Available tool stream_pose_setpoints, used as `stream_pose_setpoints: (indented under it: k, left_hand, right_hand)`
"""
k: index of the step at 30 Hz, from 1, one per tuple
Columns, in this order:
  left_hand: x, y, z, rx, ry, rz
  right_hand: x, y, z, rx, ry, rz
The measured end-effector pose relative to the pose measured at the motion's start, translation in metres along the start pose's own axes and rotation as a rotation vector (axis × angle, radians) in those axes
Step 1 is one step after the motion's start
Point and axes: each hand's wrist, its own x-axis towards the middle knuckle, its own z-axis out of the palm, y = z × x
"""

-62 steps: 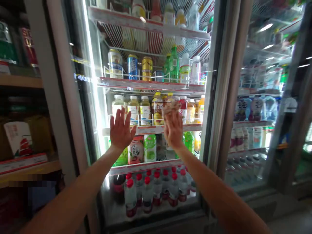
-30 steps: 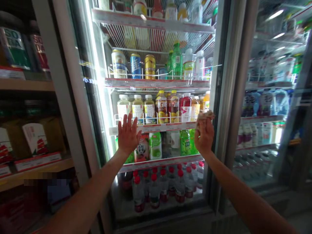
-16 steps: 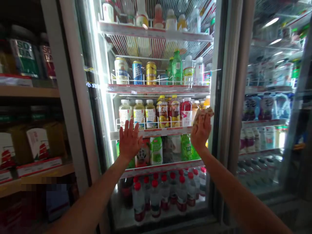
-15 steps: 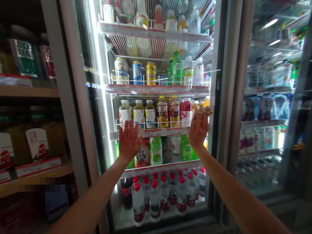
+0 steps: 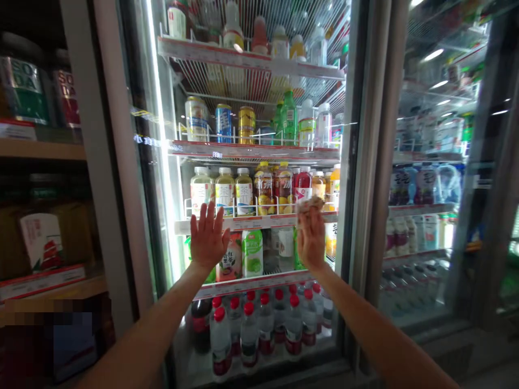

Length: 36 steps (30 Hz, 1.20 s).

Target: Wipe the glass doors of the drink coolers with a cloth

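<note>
My left hand (image 5: 208,236) lies flat with fingers spread against the glass door (image 5: 259,81) of a lit drinks fridge, at the height of the third shelf. My right hand (image 5: 310,237) presses a crumpled brownish cloth (image 5: 311,203) against the same glass, further right, near the door's right frame (image 5: 352,162). Behind the glass stand rows of bottles and cans (image 5: 259,186) on white wire shelves.
A second glass-door fridge (image 5: 430,178) with drinks stands to the right. Wooden shelves (image 5: 44,151) with cans and boxes are on the left. Red-capped water bottles (image 5: 259,329) fill the fridge's bottom shelf.
My right hand has slid the cloth left and slightly down across the glass, away from the door's right frame. My left hand stays flat on the glass in about the same place.
</note>
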Motion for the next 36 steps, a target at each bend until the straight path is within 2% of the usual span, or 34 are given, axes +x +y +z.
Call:
stream_pose_setpoints:
  k: [2, 3, 5, 7, 9, 11, 14, 15, 16, 18, 20, 22, 24, 27, 28, 29, 33, 34, 35, 36]
  left_hand:
    - [0.0, -0.001, -0.001, 0.007, 0.0, 0.008]
    - [0.0, -0.002, -0.001, 0.007, -0.002, 0.009]
    - [0.0, -0.003, -0.001, 0.003, -0.012, 0.004]
    - [-0.001, -0.002, -0.001, -0.004, -0.025, -0.005]
    - [-0.002, 0.0, 0.0, -0.017, -0.029, -0.013]
    - [-0.002, 0.001, 0.0, -0.027, -0.029, -0.019]
    - [0.0, -0.004, -0.005, -0.005, -0.04, 0.003]
    - [0.001, -0.009, -0.008, 0.005, -0.059, 0.034]
    - [0.002, -0.016, -0.013, 0.015, -0.084, 0.066]
    - [0.003, -0.032, -0.024, 0.039, -0.118, 0.071]
    - [0.003, -0.049, -0.034, 0.077, -0.113, -0.032]
    - [0.0, -0.062, -0.041, 0.101, -0.094, -0.139]
    - [-0.003, -0.069, -0.044, 0.096, -0.099, -0.161]
    - [-0.007, -0.074, -0.047, 0.085, -0.119, -0.125]
    - [-0.007, -0.076, -0.049, 0.086, -0.124, -0.113]
    - [-0.007, -0.078, -0.05, 0.09, -0.123, -0.109]
    - [-0.005, -0.088, -0.055, 0.131, -0.077, -0.157]
    - [-0.005, -0.091, -0.055, 0.136, -0.07, -0.159]
    - [-0.005, -0.093, -0.054, 0.135, -0.066, -0.154]
    - [-0.005, -0.094, -0.054, 0.133, -0.06, -0.148]
  right_hand:
    - [0.0, -0.015, 0.0, 0.068, -0.135, -0.212]
    - [0.002, -0.015, 0.0, 0.081, -0.157, -0.253]
    - [0.011, -0.004, 0.0, 0.062, -0.068, -0.159]
    - [0.023, 0.01, 0.002, 0.009, 0.093, 0.051]
    - [0.031, 0.009, 0.006, -0.017, 0.171, 0.145]
    - [0.028, -0.011, 0.01, 0.008, 0.099, 0.042]
    - [0.018, -0.047, 0.011, 0.083, -0.103, -0.291]
    - [0.019, -0.052, 0.011, 0.092, -0.14, -0.346]
    - [0.023, -0.053, 0.012, 0.087, -0.14, -0.338]
    - [0.041, -0.047, 0.016, 0.056, -0.045, -0.166]
    - [0.062, -0.044, 0.022, 0.039, 0.1, 0.037]
    - [0.072, -0.054, 0.028, 0.058, 0.139, 0.079]
    - [0.067, -0.078, 0.03, 0.103, 0.03, -0.091]
    - [0.057, -0.109, 0.028, 0.18, -0.189, -0.499]
    - [0.062, -0.111, 0.028, 0.188, -0.209, -0.537]
    - [0.072, -0.11, 0.028, 0.184, -0.193, -0.488]
    - [0.142, -0.097, 0.037, 0.134, 0.016, 0.078]
    - [0.154, -0.099, 0.039, 0.131, 0.032, 0.128]
    - [0.158, -0.104, 0.042, 0.133, 0.024, 0.111]
    - [0.156, -0.112, 0.044, 0.14, -0.007, 0.034]
